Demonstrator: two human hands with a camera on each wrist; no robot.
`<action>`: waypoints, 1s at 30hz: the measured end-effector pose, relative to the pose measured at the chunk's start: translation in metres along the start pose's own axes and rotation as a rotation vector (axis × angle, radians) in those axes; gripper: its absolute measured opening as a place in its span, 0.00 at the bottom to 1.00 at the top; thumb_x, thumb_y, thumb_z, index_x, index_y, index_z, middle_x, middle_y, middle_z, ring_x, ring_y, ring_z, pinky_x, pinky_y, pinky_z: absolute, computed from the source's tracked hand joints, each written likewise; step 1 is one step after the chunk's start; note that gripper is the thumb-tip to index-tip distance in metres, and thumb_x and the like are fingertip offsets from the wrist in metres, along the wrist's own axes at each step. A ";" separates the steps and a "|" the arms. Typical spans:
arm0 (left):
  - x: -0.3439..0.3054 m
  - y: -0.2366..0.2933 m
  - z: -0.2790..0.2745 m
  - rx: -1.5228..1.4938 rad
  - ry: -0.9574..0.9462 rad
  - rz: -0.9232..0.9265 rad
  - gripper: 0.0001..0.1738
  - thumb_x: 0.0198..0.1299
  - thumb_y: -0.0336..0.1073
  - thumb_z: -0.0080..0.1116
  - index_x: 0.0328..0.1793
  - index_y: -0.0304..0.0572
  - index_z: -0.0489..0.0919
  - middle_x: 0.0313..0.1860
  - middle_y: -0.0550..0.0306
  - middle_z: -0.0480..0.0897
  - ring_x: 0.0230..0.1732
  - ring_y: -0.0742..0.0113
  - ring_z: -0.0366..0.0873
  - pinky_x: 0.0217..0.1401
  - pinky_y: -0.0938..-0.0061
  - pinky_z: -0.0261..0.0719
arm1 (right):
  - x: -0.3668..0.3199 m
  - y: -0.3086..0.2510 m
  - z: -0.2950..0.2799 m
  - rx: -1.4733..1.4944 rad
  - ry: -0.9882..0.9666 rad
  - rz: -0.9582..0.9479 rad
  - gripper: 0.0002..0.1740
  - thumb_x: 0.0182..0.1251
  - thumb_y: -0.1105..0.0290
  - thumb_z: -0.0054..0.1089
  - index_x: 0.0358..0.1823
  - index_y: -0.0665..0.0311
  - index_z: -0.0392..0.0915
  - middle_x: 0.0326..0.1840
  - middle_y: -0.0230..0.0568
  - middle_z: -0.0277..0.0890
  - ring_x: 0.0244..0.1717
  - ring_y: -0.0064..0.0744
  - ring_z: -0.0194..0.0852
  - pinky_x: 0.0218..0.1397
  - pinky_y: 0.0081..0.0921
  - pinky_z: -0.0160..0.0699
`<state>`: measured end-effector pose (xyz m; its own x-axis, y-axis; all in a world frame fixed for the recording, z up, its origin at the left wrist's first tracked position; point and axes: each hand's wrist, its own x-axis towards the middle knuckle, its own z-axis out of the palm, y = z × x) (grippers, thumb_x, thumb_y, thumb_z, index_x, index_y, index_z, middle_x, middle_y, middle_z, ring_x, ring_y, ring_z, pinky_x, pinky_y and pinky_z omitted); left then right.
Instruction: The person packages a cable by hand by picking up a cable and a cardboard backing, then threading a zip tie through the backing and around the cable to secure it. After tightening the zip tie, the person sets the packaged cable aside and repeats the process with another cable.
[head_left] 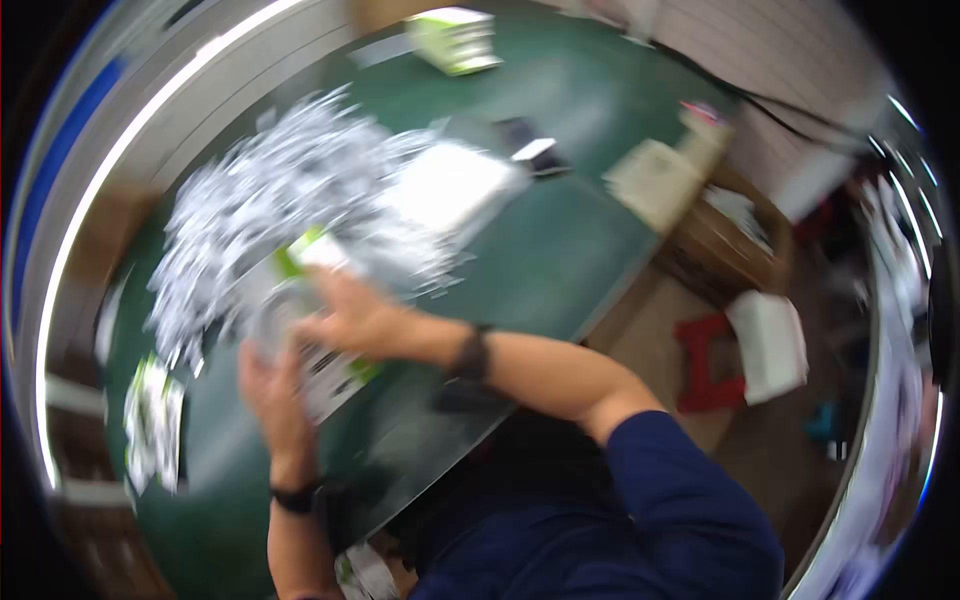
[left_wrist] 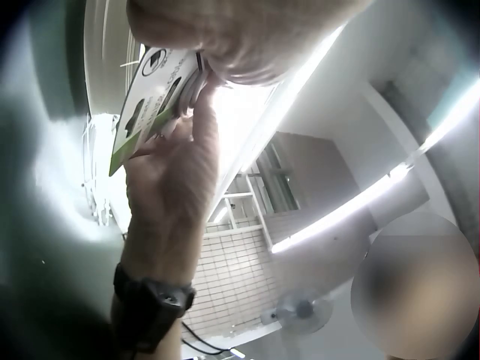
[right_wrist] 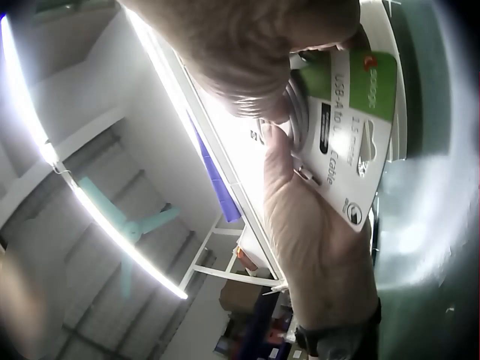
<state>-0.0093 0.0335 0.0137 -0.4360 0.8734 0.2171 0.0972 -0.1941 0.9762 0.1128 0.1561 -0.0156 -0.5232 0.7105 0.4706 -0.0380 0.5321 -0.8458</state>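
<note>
In front of me both hands hold a white and green cable packaging card (right_wrist: 341,127) printed "USB-A" and "cable". A coiled grey cable (right_wrist: 298,112) lies against the card's face, between the hands. My left hand (head_left: 277,400) grips the card and coil from the near left side, thumb at the coil. From the other side my right hand (head_left: 360,312) pinches at the coil and the card's edge. In the left wrist view the card (left_wrist: 150,97) is seen edge-tilted, the right hand's fingers partly behind it. Some fingertips are hidden by the hands.
A large heap of thin grey-white pieces (head_left: 270,185) covers the green table (head_left: 560,250) beyond my hands. A white slab-like item (head_left: 455,190) lies at its right. Green-and-white packs (head_left: 155,425) sit at left, a similar stack (head_left: 455,42) at the far edge. An open carton (head_left: 720,250) stands right.
</note>
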 end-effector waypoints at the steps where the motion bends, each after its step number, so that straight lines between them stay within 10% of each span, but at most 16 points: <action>1: 0.005 -0.006 0.003 0.017 0.047 0.102 0.22 0.74 0.37 0.63 0.68 0.35 0.74 0.59 0.50 0.83 0.51 0.67 0.84 0.52 0.69 0.85 | 0.002 0.003 0.004 0.043 0.012 -0.018 0.34 0.62 0.56 0.71 0.62 0.74 0.73 0.52 0.69 0.81 0.55 0.67 0.82 0.58 0.48 0.80; 9: 0.039 -0.040 -0.027 0.212 0.079 0.064 0.32 0.77 0.45 0.57 0.77 0.30 0.66 0.65 0.42 0.80 0.57 0.55 0.82 0.60 0.62 0.83 | 0.015 0.014 0.031 0.130 -0.052 0.136 0.37 0.63 0.72 0.58 0.69 0.84 0.56 0.41 0.75 0.81 0.48 0.72 0.83 0.50 0.53 0.81; 13: 0.025 -0.008 -0.009 0.615 0.132 0.202 0.22 0.74 0.41 0.59 0.55 0.20 0.79 0.47 0.35 0.85 0.45 0.49 0.81 0.51 0.58 0.81 | 0.022 0.019 0.029 0.169 -0.081 0.029 0.36 0.61 0.77 0.55 0.70 0.85 0.55 0.40 0.73 0.81 0.47 0.69 0.84 0.48 0.50 0.82; 21: 0.054 -0.040 -0.035 0.709 0.124 0.293 0.31 0.74 0.51 0.61 0.57 0.20 0.76 0.46 0.28 0.83 0.43 0.44 0.78 0.53 0.53 0.77 | 0.018 0.015 0.010 0.195 -0.085 0.106 0.34 0.63 0.70 0.62 0.66 0.83 0.61 0.51 0.73 0.81 0.56 0.64 0.84 0.57 0.45 0.84; 25: 0.056 -0.038 -0.035 0.445 0.128 -0.011 0.31 0.75 0.47 0.57 0.73 0.28 0.71 0.63 0.39 0.79 0.58 0.52 0.81 0.60 0.60 0.83 | 0.028 0.049 0.045 0.091 0.139 -0.201 0.42 0.56 0.61 0.72 0.69 0.75 0.65 0.48 0.66 0.83 0.51 0.63 0.85 0.55 0.45 0.82; 27: 0.040 -0.034 -0.026 0.408 0.118 0.041 0.27 0.78 0.43 0.54 0.73 0.29 0.74 0.66 0.37 0.77 0.63 0.50 0.78 0.66 0.56 0.77 | 0.013 0.005 -0.004 0.296 -0.109 0.125 0.39 0.52 0.53 0.77 0.62 0.69 0.76 0.51 0.64 0.85 0.54 0.59 0.86 0.56 0.45 0.83; 30: 0.022 -0.013 -0.006 0.414 0.011 0.195 0.22 0.78 0.37 0.53 0.71 0.31 0.76 0.61 0.46 0.81 0.59 0.59 0.78 0.64 0.62 0.75 | 0.009 0.012 -0.017 0.201 -0.234 -0.070 0.35 0.65 0.58 0.68 0.68 0.71 0.72 0.59 0.67 0.80 0.63 0.57 0.79 0.67 0.46 0.76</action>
<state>-0.0260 0.0530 0.0054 -0.3839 0.8329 0.3987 0.5266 -0.1572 0.8354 0.1223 0.1771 -0.0168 -0.6941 0.5381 0.4782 -0.2361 0.4574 -0.8573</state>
